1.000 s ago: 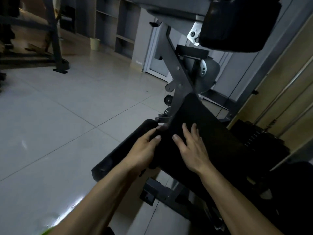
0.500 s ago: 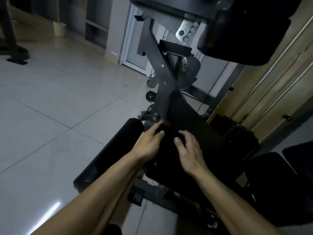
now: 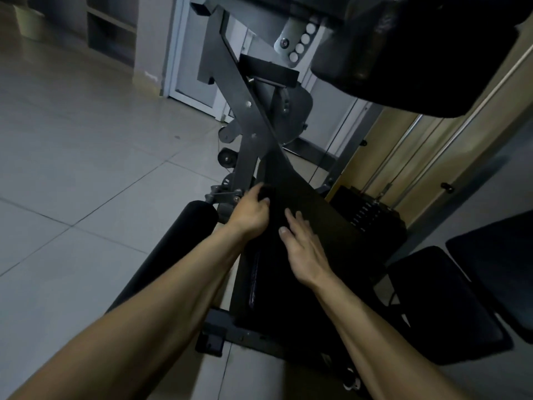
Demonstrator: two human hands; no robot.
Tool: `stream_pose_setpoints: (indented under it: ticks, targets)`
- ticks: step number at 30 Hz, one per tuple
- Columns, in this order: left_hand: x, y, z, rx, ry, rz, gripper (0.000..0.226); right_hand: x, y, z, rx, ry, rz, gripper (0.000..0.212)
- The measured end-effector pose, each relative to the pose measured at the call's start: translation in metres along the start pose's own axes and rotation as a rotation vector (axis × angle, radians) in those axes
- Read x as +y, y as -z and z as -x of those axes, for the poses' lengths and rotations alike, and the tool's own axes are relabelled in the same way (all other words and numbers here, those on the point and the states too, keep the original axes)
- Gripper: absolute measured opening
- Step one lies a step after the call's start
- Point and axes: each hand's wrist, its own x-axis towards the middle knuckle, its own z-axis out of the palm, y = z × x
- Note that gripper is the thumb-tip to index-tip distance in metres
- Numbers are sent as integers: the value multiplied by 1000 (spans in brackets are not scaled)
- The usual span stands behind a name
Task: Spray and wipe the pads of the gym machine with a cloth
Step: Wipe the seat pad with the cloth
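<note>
At the centre of the frame, the left hand (image 3: 253, 212) is curling its fingers tightly around a bunched fold of what looks like a dark cloth (image 3: 311, 203), though the dim light is making cloth and upholstery hard to separate. Just beside it, the right hand (image 3: 302, 249) is lying flat on the same dark sheet, fingers straight and slightly spread, pressing down and holding nothing. Both are resting on the sloping black pad (image 3: 271, 293), which is filling the lower middle of the frame between the two forearms. A black foam roller (image 3: 173, 255) is lying just left of the left forearm. Directly beyond the hands, the grey metal frame (image 3: 245, 119) is rising and crossing, closing off the pad's upper end. A large black cushion (image 3: 403, 53) is overhanging from the upper right. The weight stack (image 3: 372, 215) is sitting right of the pad, more dark seat pads (image 3: 441, 307) are showing lower right, and pale floor tiles (image 3: 72, 168) are spreading across the left.
</note>
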Motion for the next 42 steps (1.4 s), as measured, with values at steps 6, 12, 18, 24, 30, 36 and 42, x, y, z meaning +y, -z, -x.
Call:
stream_pose_setpoints:
  ticks: [6,12,18,24,30,36,42]
  targets:
    - [-11,2,27,-118,-157,-175,64,-4,3,0,-15,-32,-16,57]
    - [7,-1,-55,-98,-45,-177,58,-4,1,3,-9,-15,-26,56]
    - [3,6,-51,-97,-77,-193,56,-4,0,2,7,17,-61,55]
    - [-8,8,-32,-160,-105,-237,63,0,45,-51,3,-45,-119,34]
    - [-4,-4,-88,-131,-49,-255,63,-3,16,-108,-14,-59,-39,54]
    - [4,-4,-174,-80,78,-157,42,8,7,-121,3,-55,-11,55]
    - [-13,-10,-133,-123,-39,-186,62,12,4,-117,47,0,-48,60]
